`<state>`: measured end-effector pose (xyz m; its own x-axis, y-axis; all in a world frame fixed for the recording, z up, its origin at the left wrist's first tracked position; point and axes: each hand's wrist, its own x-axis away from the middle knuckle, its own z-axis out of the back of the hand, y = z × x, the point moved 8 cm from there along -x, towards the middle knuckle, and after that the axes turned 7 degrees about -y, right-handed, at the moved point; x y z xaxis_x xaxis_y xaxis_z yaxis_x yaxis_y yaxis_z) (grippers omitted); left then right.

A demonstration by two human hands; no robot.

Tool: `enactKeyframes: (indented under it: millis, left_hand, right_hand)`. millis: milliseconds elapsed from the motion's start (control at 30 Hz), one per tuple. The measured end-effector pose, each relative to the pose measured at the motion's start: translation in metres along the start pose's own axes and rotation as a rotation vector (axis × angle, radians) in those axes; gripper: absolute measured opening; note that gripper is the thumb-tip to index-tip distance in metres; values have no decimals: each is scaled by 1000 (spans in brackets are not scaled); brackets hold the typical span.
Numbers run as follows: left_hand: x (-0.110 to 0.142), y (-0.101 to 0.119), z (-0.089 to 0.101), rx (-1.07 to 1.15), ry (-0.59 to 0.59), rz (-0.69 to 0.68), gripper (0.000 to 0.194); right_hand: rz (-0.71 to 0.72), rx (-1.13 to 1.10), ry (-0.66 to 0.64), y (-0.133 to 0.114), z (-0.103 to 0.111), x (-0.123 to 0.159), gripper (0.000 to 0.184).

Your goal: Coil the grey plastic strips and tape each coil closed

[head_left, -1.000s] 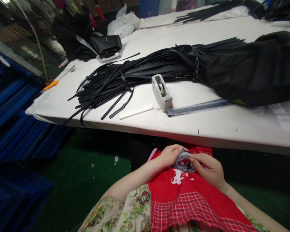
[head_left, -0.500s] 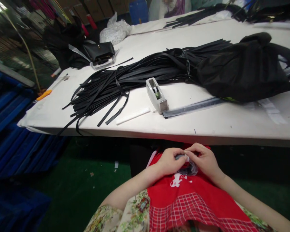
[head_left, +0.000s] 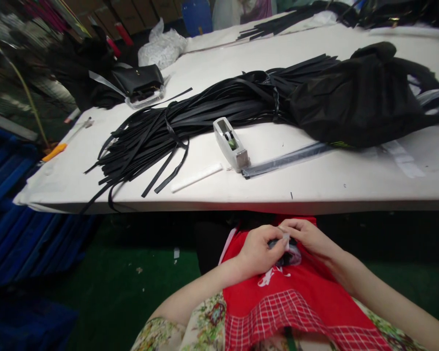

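Note:
Over the lap, my left hand (head_left: pixel 259 249) is closed on a coiled dark strap (head_left: pixel 293 254) in clear plastic, its thumb pressing a small white piece (head_left: pixel 286 239) against the coil. My right hand (head_left: pixel 307 237) curls round the coil's far side, fingertips meeting those of the left. The coil hides part of the right thumb. Both hands rest against a red apron (head_left: pixel 296 287). On the table in front stands a grey tape dispenser (head_left: pixel 231 145), beside a flat dark strap in a clear sleeve (head_left: pixel 285 160) and a thin white strip (head_left: pixel 196 178).
A long bundle of black straps (head_left: pixel 205 107) lies across the white table (head_left: pixel 263 190), some ends hanging over its edge. Black fabric (head_left: pixel 354 97) covers the right end. A black bag (head_left: pixel 139 80), an orange-handled tool (head_left: pixel 54 152) and blue pallets (head_left: pixel 7 195) are at left.
My right hand has shifted slightly round the coil, its thumb now less visible. The white piece shows more over the coil's upper side. The view has turned a little to the right.

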<state>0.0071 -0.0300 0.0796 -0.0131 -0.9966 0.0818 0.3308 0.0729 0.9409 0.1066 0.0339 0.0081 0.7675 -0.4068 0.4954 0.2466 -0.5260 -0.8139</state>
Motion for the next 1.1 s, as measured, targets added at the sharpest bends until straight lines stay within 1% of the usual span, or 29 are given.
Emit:
enactKeyframes:
  millis: [67, 133, 200, 300, 433, 567, 600, 667, 733, 800, 867, 967, 1100]
  left_hand:
    - [1, 4, 2, -7, 27, -31, 19]
    - [2, 8, 4, -30, 46, -45, 18]
    - [3, 9, 5, -68, 51, -24, 18]
    - [4, 5, 5, -116, 36, 35, 18]
    - [3, -3, 6, -73, 29, 89, 18]
    - [3, -10, 11, 36, 118, 141, 15]
    - [4, -12, 12, 65, 134, 167, 14]
    - [4, -19, 10, 141, 120, 250, 12]
    - [5, -27, 4, 231, 69, 354, 9]
    - [6, -31, -1, 307, 35, 430, 7]
    - [7, -31, -1, 348, 49, 450, 11]
    - [6, -26, 1, 345, 81, 450, 26]
    - [7, -24, -1, 334, 49, 472, 33]
  right_hand:
    - [-16, -40, -9, -1, -4, -1, 39]
    - [-74, -150, -24, 5, -8, -2, 39]
    - [-123, -238, -34, 12, -11, -2, 39]
    - [-131, -243, -35, 15, -11, -1, 37]
    - [-53, -114, 23, 6, -6, 2, 38]
    - [67, 91, 76, -8, -4, 8, 33]
    - [109, 146, 82, -12, -4, 10, 32]
    - [188, 244, 79, -19, -5, 14, 28]
    - [211, 302, 51, -21, -5, 16, 27]
    - [164, 307, 6, -20, -4, 17, 30]
    - [108, 272, -35, -20, -4, 17, 33]
    - [55, 254, -112, -26, -6, 16, 38]
    - [22, 361, -199, -34, -8, 14, 40]
